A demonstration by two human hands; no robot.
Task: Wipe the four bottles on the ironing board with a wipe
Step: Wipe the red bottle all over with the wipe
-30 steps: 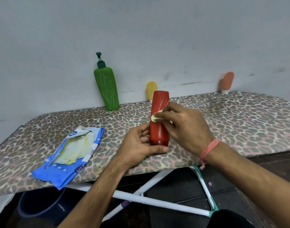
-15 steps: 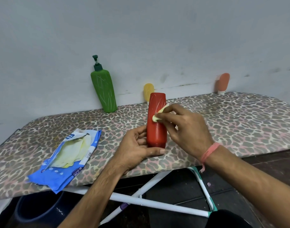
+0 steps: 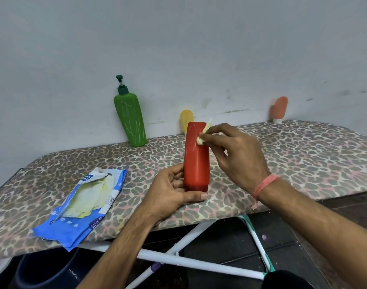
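Observation:
A red bottle [image 3: 196, 157] stands upside down on its cap near the front edge of the leopard-print ironing board [image 3: 303, 159]. My left hand [image 3: 170, 195] grips its base. My right hand [image 3: 238, 155] pinches a small pale yellow wipe [image 3: 203, 136] against the bottle's upper right side. A green pump bottle [image 3: 131, 119] leans at the wall to the back left. A small yellow bottle [image 3: 186, 118] stands behind the red one, partly hidden. A small orange bottle [image 3: 280, 108] stands at the back right.
An open blue pack of wipes [image 3: 82, 205] lies on the board's front left. The grey wall runs along the board's far edge. Under the board are white legs [image 3: 199, 263] and a dark tub [image 3: 45, 272] at lower left.
My right hand has slid the wipe up the red bottle, from its middle to near its top. My left hand keeps hold of the base.

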